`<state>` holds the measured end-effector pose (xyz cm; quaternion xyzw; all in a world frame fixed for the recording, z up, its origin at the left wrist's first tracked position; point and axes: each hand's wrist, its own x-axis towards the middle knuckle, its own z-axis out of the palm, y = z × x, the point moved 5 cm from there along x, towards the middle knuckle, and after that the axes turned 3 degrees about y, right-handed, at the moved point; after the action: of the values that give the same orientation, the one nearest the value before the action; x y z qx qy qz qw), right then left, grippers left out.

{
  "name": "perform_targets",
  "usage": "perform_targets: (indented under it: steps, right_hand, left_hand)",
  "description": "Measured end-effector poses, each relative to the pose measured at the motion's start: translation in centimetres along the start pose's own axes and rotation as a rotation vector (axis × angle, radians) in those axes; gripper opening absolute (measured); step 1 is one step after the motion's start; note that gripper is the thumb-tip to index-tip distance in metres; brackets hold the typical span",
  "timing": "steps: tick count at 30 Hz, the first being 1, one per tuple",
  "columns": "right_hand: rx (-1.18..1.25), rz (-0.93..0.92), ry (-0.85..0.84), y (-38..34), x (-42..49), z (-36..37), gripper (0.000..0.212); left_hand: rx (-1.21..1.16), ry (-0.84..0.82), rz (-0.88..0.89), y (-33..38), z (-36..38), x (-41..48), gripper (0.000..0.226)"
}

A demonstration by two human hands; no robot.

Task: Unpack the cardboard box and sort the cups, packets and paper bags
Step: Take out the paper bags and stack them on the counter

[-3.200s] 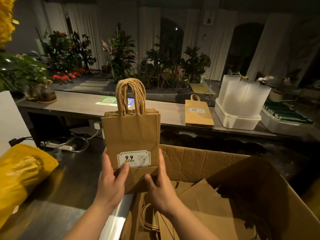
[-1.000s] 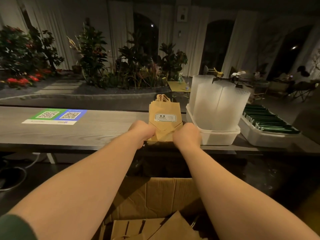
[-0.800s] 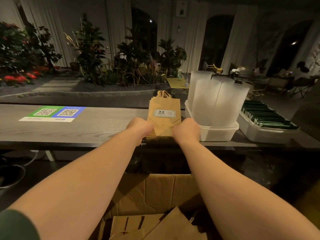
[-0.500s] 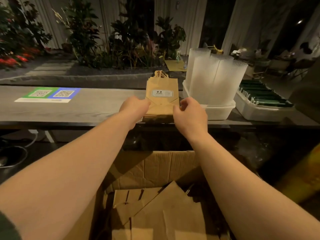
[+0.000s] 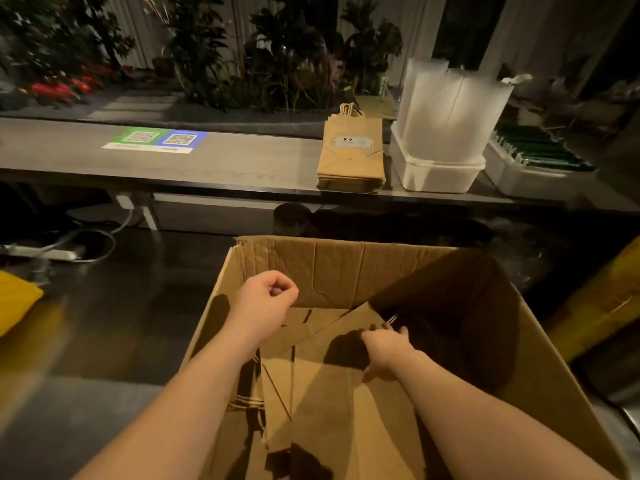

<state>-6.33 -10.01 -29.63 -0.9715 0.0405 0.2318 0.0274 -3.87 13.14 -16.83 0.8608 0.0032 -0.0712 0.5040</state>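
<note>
Behind, a grey counter [image 5: 242, 168] (paper bags [image 5: 351, 157] stacked) fronts plants [image 5: 277, 64].

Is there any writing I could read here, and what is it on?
"9.9": white label on the top brown paper bag of the stack on the grey counter.
Smaller print under it: too blurred.
Two QR codes on the green and blue flat sign on the counter; its strip of text is too small to read.
No print visible on the open cardboard box.
</note>
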Motion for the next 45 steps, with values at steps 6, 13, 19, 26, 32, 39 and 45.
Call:
perform_targets:
  steps: [6,13,19,26,32,39,45]
  right_hand:
    - [0.361,-0.040,0.200,0.9,-4.6,-5.4,0.040]
    - [0.488,-0.278,0.529,0.8,-14.9,-15.0,0.031]
    - [0.185,-0.638,1.321,-0.9,-18.8,-18.0,0.022]
    - [0.981,-0.443,1.352,0.6,-14.5,-15.6,0.037]
    - [0.836,-0.040,0.951,3.1,-8.3,-11.3,0.049]
    - [0.536,0.506,-0.062,7.5,-5.8,-0.1,0.052]
    - [0.560,0.542,0.048,8.1,-4.6,0.0,0.038]
  left_hand:
    - [0.089,-0.083,0.080,-0.1,1.0,-1.4,0.010]
    - [-0.405,-0.301,-0.306,-2.8,-0.1,-0.3,0.042]
    - [-0.418,-0.424,-0.304,-1.5,-0.1,-2.1,0.027]
    - [-0.672,-0.397,-0.208,-0.9,-2.2,-2.2,0.041]
    - [-0.522,-0.157,-0.163,-2.1,-2.6,-1.7,0.029]
    - [-0.544,0.017,-0.152,-2.7,-2.1,-1.0,0.024]
    - [-0.533,0.077,-0.115,-2.2,-1.5,-0.9,0.025]
